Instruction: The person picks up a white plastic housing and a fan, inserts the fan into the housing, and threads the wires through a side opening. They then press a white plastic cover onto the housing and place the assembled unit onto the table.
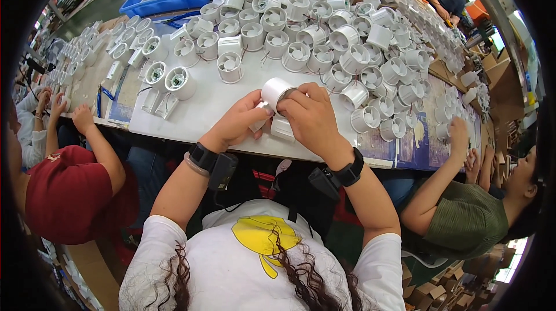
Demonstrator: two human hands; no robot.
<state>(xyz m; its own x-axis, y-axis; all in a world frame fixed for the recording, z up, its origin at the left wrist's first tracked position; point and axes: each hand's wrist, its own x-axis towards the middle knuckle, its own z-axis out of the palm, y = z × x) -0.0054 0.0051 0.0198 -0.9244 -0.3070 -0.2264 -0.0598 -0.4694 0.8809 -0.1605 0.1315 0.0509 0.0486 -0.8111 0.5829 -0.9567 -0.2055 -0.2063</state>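
In front of me, at the near edge of the white work surface point(202, 108), a glossy white cylindrical fan housing point(273, 90) is held up between my two hands. My left hand point(236, 121) is closed on its lower left side, thumb against a narrow white part just under the cylinder. From the right, my right hand point(314, 115) curls its fingers at the open end, hiding whatever is inside. Beneath my right fingers lies a white oblong part point(282, 128). Two housings with green circuit boards showing, a nearer one point(178, 81) and another point(156, 73), rest to the left.
A large heap of white fan housings point(298, 53) with thin wires spreads across the back and right. Blue-handled pliers point(103, 98) lie at the left. Behind stands a blue tray point(168, 4) of housings. Co-workers sit close on both sides, one in a red shirt point(72, 195).
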